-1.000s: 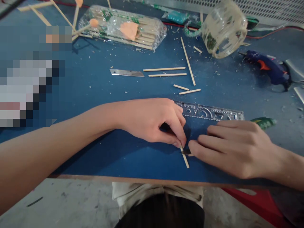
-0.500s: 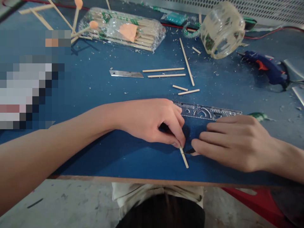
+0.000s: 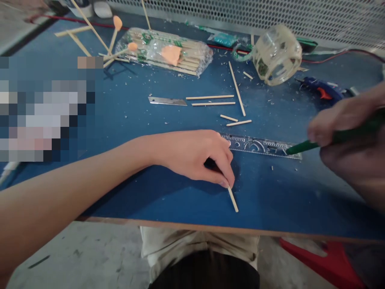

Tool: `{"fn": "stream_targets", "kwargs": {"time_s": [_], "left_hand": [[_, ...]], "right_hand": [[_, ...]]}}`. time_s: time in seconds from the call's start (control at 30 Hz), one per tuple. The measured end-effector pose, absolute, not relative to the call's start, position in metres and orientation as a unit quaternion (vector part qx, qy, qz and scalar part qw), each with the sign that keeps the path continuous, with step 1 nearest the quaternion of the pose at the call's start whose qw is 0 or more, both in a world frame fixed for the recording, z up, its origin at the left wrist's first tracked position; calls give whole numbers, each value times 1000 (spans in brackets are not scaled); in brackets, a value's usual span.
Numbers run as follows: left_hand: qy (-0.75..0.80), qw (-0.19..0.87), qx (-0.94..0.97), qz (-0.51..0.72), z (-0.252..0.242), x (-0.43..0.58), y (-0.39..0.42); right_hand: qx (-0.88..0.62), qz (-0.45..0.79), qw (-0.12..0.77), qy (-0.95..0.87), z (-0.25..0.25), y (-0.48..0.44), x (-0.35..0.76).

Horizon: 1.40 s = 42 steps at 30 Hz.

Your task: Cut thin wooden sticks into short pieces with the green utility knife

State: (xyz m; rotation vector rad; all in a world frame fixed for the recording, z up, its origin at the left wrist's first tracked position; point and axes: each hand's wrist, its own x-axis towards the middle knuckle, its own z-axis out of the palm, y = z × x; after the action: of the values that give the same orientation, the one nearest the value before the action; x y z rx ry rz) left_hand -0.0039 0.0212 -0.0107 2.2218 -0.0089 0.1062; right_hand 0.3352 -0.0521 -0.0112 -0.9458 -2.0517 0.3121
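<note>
My left hand [image 3: 204,156] pinches a short wooden stick [image 3: 233,199] between thumb and fingertips. Its lower part slants out below them, close to the table's front edge. The same hand rests over the left end of a clear plastic ruler [image 3: 255,145] with cut-out shapes. To the right, my right hand [image 3: 337,128], smeared by motion, is closed round a green, pen-like tool [image 3: 305,147]. The tool's thin end points left, over the ruler's right end. Exactly what kind of tool it is cannot be made out.
Behind the hands lie several cut sticks [image 3: 213,104] and a loose blade [image 3: 167,101]. Farther back are a bag of sticks [image 3: 186,66], a stick frame [image 3: 112,42], a tipped clear jar [image 3: 276,54] and a blue glue gun [image 3: 321,89]. A blurred-out patch covers the left.
My right hand has moved away from the stick, up and to the right, and more of the green tool shows. My left hand keeps its hold. The view has shifted slightly.
</note>
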Motion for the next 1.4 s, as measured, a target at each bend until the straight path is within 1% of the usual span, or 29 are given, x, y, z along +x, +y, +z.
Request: {"fn": "stream_targets", "kwargs": {"time_s": [0.07, 0.1, 0.2, 0.3, 0.4, 0.5, 0.67, 0.83, 0.93, 1.1, 1.4], "left_hand": [[-6, 437, 899, 43, -9, -5, 20], [-5, 434, 900, 42, -8, -5, 19], [17, 438, 898, 47, -6, -7, 17], [38, 444, 893, 65, -5, -9, 16], [35, 438, 896, 73, -5, -10, 17], [31, 434, 898, 61, -5, -9, 19], [15, 440, 896, 54, -5, -7, 22], [4, 441, 896, 58, -6, -6, 23], [6, 450, 891, 54, -6, -6, 23], [4, 445, 893, 59, -7, -5, 23], [2, 438, 897, 56, -7, -6, 22]], "right_hand": [[-373, 184, 396, -819, 0, -49, 309], [-368, 203, 367, -830, 1, -48, 299], [-350, 234, 309, -853, -4, -46, 288], [-346, 233, 317, -852, -11, -44, 293], [-336, 213, 333, -855, -12, -44, 297], [-326, 185, 326, -868, -11, -45, 297], [-300, 112, 343, -883, -16, -50, 296], [-238, 10, 309, -921, -21, -50, 298], [-201, 5, 320, -926, -21, -53, 294], [-218, -36, 237, -946, -20, -63, 283], [-227, -86, 196, -950, -16, -60, 281]]}}
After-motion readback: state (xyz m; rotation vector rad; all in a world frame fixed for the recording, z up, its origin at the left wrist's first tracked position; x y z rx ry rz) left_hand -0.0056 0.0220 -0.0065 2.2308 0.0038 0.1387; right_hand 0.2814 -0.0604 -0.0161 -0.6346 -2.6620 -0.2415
